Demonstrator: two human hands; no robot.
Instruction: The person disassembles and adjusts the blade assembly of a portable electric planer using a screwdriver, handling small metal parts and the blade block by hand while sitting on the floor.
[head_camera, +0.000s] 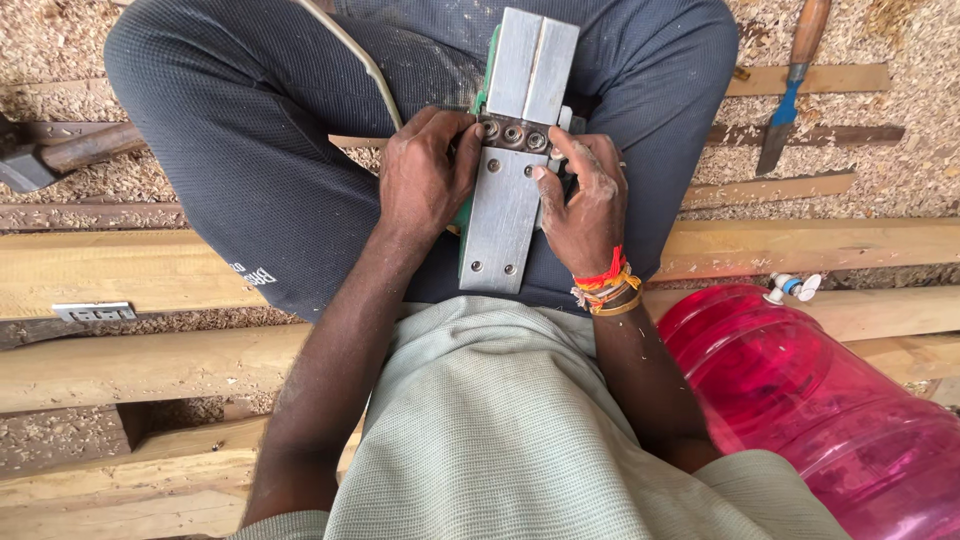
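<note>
An electric wood planer (512, 150) lies upside down on my lap, its grey metal sole facing up and its green body showing at the edges. My left hand (425, 175) grips its left side beside the row of three bolts at the blade drum (513, 134). My right hand (585, 200) holds the right side, thumb pressed near the same bolts, with bright thread bracelets on the wrist. A pale power cord (362, 62) runs off across my left thigh.
I sit among wooden beams (130, 270) and wood shavings (60, 40). A pink translucent water jug (800, 400) lies at my right. A blue-collared chisel (790, 95) rests at the upper right, a hammer (50, 155) at the left, and a small metal plate (93, 311) on a beam.
</note>
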